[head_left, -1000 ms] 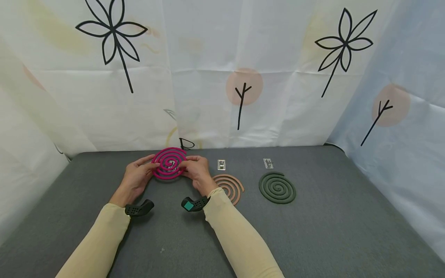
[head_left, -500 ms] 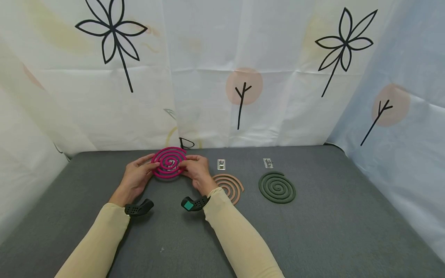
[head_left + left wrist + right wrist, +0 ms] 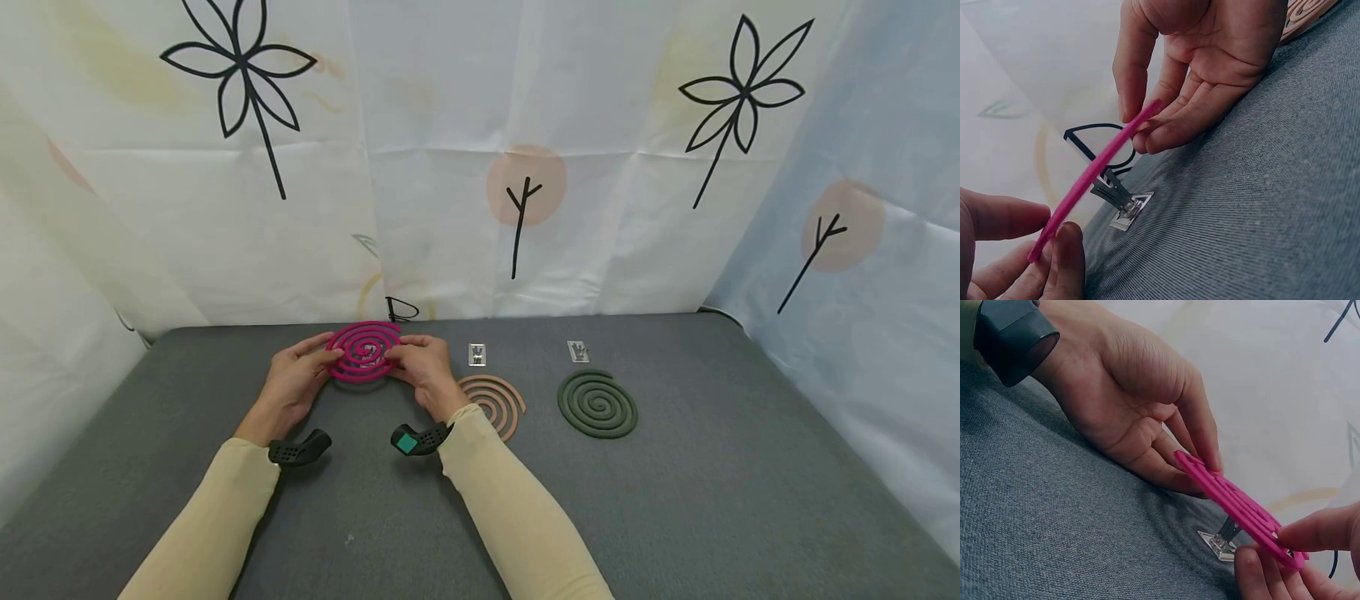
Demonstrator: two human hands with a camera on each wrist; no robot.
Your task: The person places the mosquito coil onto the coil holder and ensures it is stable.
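A pink mosquito coil (image 3: 1079, 187) is held tilted just over a small metal coil stand (image 3: 1132, 211) at the back left of the table. My left hand (image 3: 292, 379) pinches the coil's left edge between thumb and fingers. The opposite edge is pinched by my right hand (image 3: 429, 373), thumb on top and fingers beneath. From the stand's flat base a prong rises up to the coil's underside, as the right wrist view shows with the coil (image 3: 1229, 499) above the base (image 3: 1210, 544). Whether the prong tip passes into the coil's centre I cannot tell.
An orange-tan coil (image 3: 516, 400) lies partly hidden behind my right wrist. Farther right lies a dark green coil (image 3: 598, 406). Two more metal stands, one middle (image 3: 477, 355) and one right (image 3: 578, 352), lie behind them. A white printed cloth (image 3: 450, 233) hangs at the table's back edge.
The pink coil's far edge has dipped slightly and its near edge has risen a little, so it lies flatter. Both hands stay in nearly the same place, still pinching it.
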